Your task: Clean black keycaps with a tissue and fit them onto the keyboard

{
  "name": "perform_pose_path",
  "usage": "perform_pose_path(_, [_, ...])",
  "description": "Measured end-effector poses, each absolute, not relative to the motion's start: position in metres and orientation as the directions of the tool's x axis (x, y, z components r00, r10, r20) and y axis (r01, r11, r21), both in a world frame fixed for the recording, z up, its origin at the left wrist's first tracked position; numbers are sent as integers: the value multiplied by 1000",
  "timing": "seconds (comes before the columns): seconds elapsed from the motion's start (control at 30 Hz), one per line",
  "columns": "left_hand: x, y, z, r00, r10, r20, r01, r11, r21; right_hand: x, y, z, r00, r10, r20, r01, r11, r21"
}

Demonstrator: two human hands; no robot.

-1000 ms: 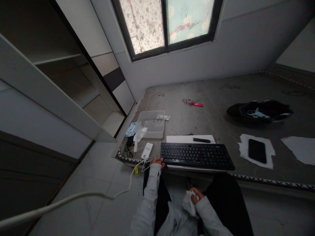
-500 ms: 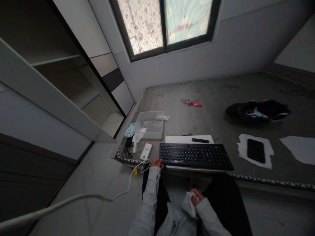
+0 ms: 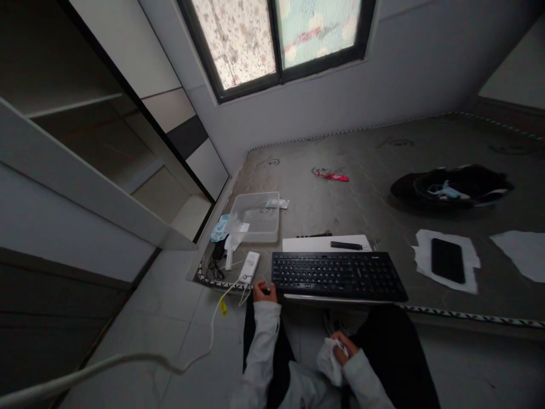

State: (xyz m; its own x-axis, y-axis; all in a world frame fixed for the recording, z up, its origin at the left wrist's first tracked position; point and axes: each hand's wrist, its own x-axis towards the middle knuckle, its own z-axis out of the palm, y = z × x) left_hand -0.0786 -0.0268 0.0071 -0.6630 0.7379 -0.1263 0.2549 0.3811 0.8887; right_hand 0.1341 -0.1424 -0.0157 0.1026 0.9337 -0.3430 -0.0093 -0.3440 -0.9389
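Observation:
A black keyboard [image 3: 336,276] lies along the mattress's front edge, partly over a white board or sheet [image 3: 306,244]. At its lower left corner is my left hand [image 3: 264,292], fingers curled but apart with a dark gap between them; nothing held shows there. Low over my lap, my right hand [image 3: 344,347] is closed around a crumpled white cloth [image 3: 328,360]. Just left of my left hand sits a white power strip or adapter [image 3: 249,267] with a white cable [image 3: 212,335] and a yellow tag [image 3: 223,307]. A short black stick [image 3: 346,246] rests behind the keyboard.
A clear plastic box [image 3: 255,216] stands behind, beside a blue packet [image 3: 219,228]. Right of the keyboard, a black phone [image 3: 447,261] lies on white paper. Farther back are a black bag or cap [image 3: 451,187] and a red strip [image 3: 336,177]. An open wardrobe [image 3: 106,130] stands left.
My left hand has shifted slightly down and left, its fingers spreading from the keyboard's corner. My right hand stays in my lap with the cloth. The view has shifted slightly.

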Motion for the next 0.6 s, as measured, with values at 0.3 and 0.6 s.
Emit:
perform_pose_path(0.3, [-27, 31, 61, -317, 945, 83, 618, 140, 773, 155, -108, 0, 144, 990, -13, 114, -30, -993])
perform_pose_path(0.6, [-15, 231, 43, -23, 964, -264, 793, 178, 583, 175, -83, 2, 122, 983, 134, 182, 110, -977])
